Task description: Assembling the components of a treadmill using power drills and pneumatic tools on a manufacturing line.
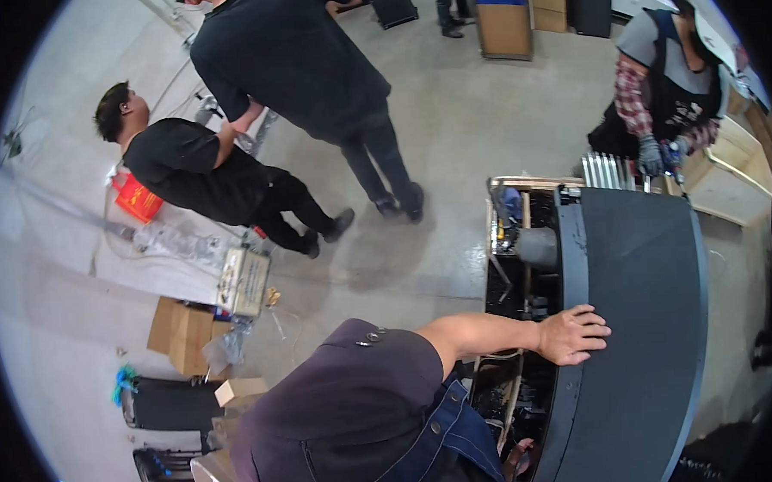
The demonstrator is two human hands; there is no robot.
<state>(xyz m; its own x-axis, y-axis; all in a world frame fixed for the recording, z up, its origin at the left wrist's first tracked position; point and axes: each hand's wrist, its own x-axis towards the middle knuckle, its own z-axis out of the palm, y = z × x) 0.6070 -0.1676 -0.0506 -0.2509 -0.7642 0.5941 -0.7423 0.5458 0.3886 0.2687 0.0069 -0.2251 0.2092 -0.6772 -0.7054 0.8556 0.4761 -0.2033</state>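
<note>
My left hand (573, 335) rests on a long dark grey panel (643, 316), its fingers spread and lying flat near the panel's left edge. Nothing is held in it. Low in the view, by the panel's left side, a small part of my right hand (522, 457) shows. My body and the panel's edge hide most of it, so what its fingers do is unclear. The panel lies over a bench with open trays (504, 382) of dark parts and tools. A grey cylinder (538, 248) stands in these trays, close to the panel.
Across the bench's far end, a gloved co-worker (681, 99) handles a tool beside several metal strips (607, 171). A wooden box (732, 174) stands there. Two people in black (296, 64) are at the far left, near a cardboard box (181, 334) and a red bag (136, 197).
</note>
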